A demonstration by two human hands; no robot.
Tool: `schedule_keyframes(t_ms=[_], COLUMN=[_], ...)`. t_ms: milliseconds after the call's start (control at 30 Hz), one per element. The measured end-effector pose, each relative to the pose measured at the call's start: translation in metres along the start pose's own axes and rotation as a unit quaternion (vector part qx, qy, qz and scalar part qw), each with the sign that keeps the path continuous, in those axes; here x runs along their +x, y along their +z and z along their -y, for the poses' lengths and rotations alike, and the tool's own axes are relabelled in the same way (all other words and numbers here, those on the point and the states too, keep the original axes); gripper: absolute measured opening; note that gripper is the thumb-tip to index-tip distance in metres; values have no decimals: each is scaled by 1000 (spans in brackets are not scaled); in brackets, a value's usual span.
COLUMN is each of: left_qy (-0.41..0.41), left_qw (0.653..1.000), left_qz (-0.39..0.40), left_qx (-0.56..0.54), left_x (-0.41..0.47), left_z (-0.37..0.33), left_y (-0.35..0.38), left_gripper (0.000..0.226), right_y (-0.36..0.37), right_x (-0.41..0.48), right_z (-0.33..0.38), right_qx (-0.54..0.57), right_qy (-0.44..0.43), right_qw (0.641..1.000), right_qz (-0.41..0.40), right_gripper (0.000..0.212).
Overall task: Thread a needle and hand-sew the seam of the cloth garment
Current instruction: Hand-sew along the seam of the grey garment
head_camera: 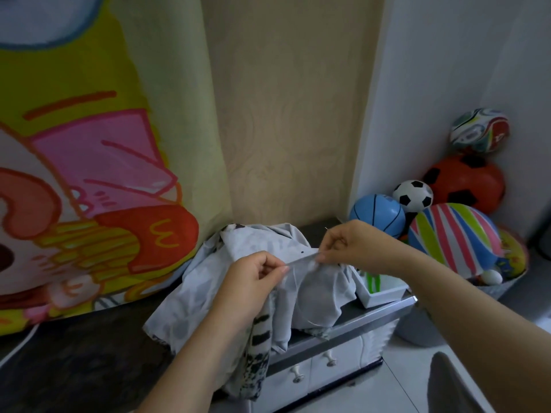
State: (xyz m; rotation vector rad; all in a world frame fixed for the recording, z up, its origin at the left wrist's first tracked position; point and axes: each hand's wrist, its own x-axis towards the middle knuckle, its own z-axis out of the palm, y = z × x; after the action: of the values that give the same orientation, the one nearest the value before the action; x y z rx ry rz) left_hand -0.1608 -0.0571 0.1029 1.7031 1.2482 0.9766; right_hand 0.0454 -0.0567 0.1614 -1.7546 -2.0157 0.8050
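Our left hand (253,274) and right hand (350,242) pinch the edge of the light, limp cloth (319,287), best held taut.

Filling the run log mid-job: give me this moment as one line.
stage: seam edge held taut | left hand: pinches cloth garment edge | right hand: pinches same edge | garment: draped over cabinet

A grey-topped cabinet (372,314) (knobbed drawers) bears the garment (193,299) and a white box (380,295).
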Motion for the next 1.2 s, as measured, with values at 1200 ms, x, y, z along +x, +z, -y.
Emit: schedule_keyframes(t_ms=[1200], left_qy=[-59], left_qw=[998], left_qz=[-27], left_qx=[-7], left_x=[0], left_z=[-6], left_y=[8], left_gripper=[11], right_y=[46], right_x=[-27], right_z=[29], right_qx=[-41], right_qy=[34], right_qw=[997], right_qz=[53], right_gripper=[33])
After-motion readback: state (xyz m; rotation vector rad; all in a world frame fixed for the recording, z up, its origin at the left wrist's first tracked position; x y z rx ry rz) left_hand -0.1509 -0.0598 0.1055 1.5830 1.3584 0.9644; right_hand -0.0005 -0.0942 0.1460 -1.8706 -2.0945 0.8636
